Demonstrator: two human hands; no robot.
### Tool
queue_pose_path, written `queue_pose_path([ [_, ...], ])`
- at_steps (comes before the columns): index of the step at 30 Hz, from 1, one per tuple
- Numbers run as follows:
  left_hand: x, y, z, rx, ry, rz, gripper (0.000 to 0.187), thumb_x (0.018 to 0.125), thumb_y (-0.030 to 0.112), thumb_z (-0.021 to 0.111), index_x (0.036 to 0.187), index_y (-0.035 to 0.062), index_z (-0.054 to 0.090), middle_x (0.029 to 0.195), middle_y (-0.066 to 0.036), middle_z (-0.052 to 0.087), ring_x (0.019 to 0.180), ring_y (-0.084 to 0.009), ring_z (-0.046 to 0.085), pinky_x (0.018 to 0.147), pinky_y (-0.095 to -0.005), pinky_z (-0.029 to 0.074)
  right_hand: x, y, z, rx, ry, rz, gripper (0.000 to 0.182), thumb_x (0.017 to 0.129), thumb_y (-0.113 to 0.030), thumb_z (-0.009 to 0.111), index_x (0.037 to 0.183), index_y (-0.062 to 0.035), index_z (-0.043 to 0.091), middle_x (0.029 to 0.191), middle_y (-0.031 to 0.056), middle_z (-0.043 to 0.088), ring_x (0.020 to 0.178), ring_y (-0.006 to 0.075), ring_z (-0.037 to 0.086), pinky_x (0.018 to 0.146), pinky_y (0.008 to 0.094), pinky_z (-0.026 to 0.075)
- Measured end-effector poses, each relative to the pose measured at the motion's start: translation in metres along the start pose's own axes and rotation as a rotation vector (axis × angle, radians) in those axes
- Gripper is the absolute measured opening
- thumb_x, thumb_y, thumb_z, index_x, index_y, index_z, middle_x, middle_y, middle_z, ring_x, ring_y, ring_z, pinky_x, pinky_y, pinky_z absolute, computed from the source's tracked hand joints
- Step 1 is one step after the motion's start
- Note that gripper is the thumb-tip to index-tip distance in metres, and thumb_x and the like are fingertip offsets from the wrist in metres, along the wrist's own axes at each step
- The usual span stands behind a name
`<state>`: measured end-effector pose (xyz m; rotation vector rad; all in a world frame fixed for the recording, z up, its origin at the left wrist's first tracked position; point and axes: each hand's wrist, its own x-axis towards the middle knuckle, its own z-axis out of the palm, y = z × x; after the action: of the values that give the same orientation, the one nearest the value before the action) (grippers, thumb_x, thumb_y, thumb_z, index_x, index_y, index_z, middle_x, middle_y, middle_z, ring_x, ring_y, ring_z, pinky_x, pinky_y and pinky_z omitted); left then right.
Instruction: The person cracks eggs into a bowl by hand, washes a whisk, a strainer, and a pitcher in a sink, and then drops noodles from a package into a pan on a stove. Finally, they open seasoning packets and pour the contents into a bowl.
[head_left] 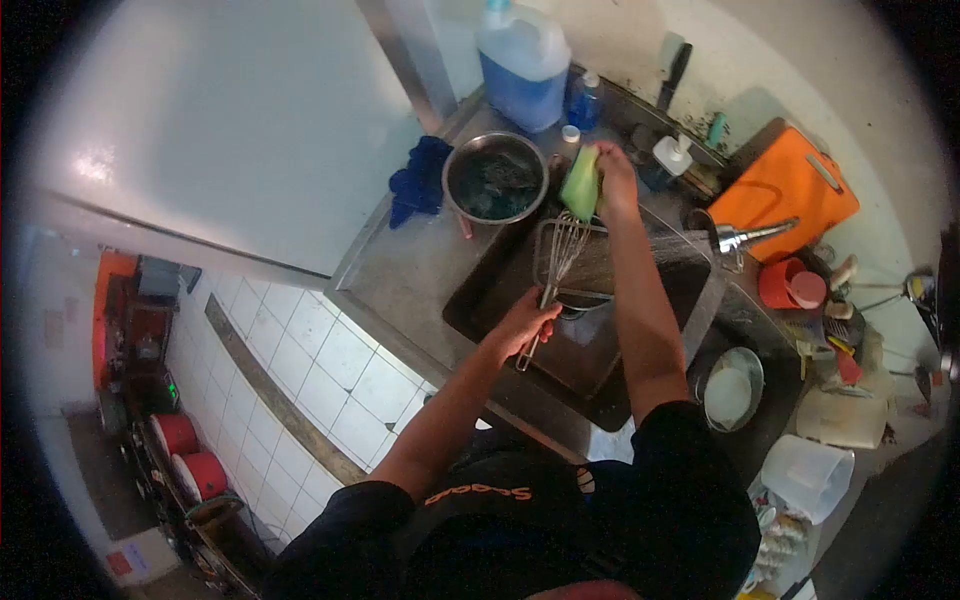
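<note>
My left hand (525,320) is wrapped around the handle of a wire whisk (568,248), held slantwise above the sink (470,312). In my right hand (617,180) is a green scouring pad (580,190), gripped at the far end of the whisk's wires. The pad appears to touch the wire loops. From the metal faucet (735,238) on the right, water sprays leftward over the sink, passing around my right forearm. Beneath the whisk, a rectangular metal tray or rack (595,290) sits in the sink, partly covered by my arms.
Left of the sink stands a metal bowl (495,177) of dark liquid, beside a blue cloth (420,182). Behind are a jug of blue liquid (525,85) and a pump bottle (670,158). An orange cutting board (785,195) leans at the right, near a red cup (785,285).
</note>
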<state>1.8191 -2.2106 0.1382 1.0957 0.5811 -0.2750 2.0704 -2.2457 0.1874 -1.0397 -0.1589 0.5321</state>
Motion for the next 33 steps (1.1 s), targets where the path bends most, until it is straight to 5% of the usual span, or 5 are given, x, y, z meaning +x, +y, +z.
queue_pose_path([
  [4, 0.019, 0.009, 0.013, 0.142, -0.121, -0.034, 0.022, 0.089, 0.021, 0.057, 0.098, 0.0042, 0.046, 0.07, -0.003, 0.047, 0.048, -0.0089, 0.042, 0.042, -0.027, 0.035, -0.105, 0.08, -0.023, -1.454, 0.134, -0.559, 0.027, 0.068, -0.011, 0.067, 0.094, -0.0191, 0.062, 0.12, 0.0128, 0.046, 0.108, 0.034, 0.044, 0.089, 0.0456, 0.038],
  [7, 0.016, 0.001, 0.034, 0.445, -0.05, -0.148, 0.024, 0.088, 0.024, 0.06, 0.094, 0.0018, 0.051, 0.07, -0.007, 0.051, 0.051, -0.0152, 0.049, 0.045, -0.0314, 0.037, -0.142, 0.068, -0.035, -1.688, 0.153, -0.177, 0.031, 0.067, -0.013, 0.069, 0.095, -0.0243, 0.062, 0.128, 0.0121, 0.036, 0.117, 0.0399, 0.031, 0.097, 0.0495, 0.027],
  [9, 0.012, -0.017, 0.049, 1.009, 0.13, 0.497, 0.027, 0.087, 0.023, 0.06, 0.097, -0.0016, 0.052, 0.073, -0.015, 0.057, 0.062, -0.0267, 0.058, 0.053, -0.0399, 0.044, -0.13, 0.055, -0.054, -1.614, 0.299, -0.084, 0.029, 0.067, -0.013, 0.069, 0.094, -0.0203, 0.062, 0.123, 0.013, 0.041, 0.115, 0.0391, 0.033, 0.097, 0.0503, 0.026],
  [14, 0.01, 0.013, 0.065, 0.997, 0.122, 0.336, 0.027, 0.083, 0.014, 0.061, 0.101, -0.0047, 0.052, 0.082, -0.024, 0.06, 0.079, -0.0408, 0.06, 0.067, -0.0476, 0.045, -0.115, 0.041, -0.116, -0.552, 0.422, -0.538, 0.029, 0.068, 0.001, 0.058, 0.095, -0.0104, 0.059, 0.117, 0.0155, 0.047, 0.111, 0.0352, 0.042, 0.099, 0.0493, 0.025],
  [33, 0.006, -0.012, 0.074, 1.013, 0.125, 0.413, 0.033, 0.08, 0.018, 0.064, 0.096, -0.0094, 0.055, 0.088, -0.03, 0.059, 0.088, -0.0449, 0.057, 0.073, -0.0479, 0.045, -0.127, 0.05, -0.108, -1.273, 0.399, -0.458, 0.041, 0.065, -0.012, 0.07, 0.101, -0.0069, 0.051, 0.107, 0.015, 0.04, 0.1, 0.0372, 0.04, 0.084, 0.045, 0.037],
])
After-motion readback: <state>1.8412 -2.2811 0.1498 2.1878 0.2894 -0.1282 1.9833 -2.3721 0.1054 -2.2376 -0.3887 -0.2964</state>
